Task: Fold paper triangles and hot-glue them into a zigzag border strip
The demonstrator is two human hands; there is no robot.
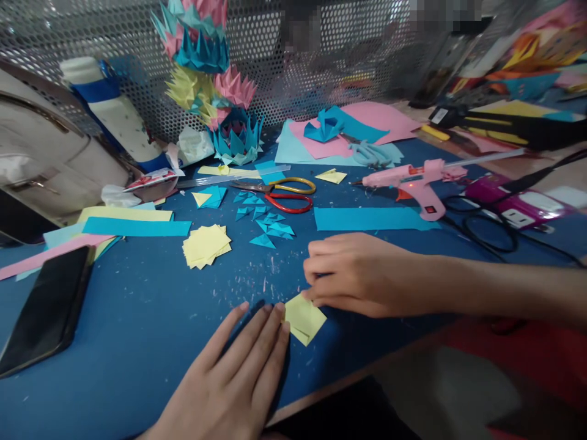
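A: Here's the yellow paper square (303, 319), on the near side of the blue table (151, 318), right between the two hands!
B: And look at the left hand (238, 366): laid out flat, fingers slightly spread, gripping nothing, its fingertips at the square's left edge.
A: Over to the right hand (355, 276), fingers curled in, fingertips at the square's far right edge. Is that a pinch?
B: Can't tell from here; the curled fingers hide it.
A: Farther off to the left sits a fanned stack of yellow squares (206, 245), and just right of it, small blue folded pieces (263, 221).
B: Scissors (291, 205) lie beyond those, one red handle, one yellow, well apart from both hands.
A: Beyond the right hand, a blue strip (367, 219), with the pink glue gun (422, 183) resting at its right end.
B: And far left, a dark phone (48, 305), lying flat!
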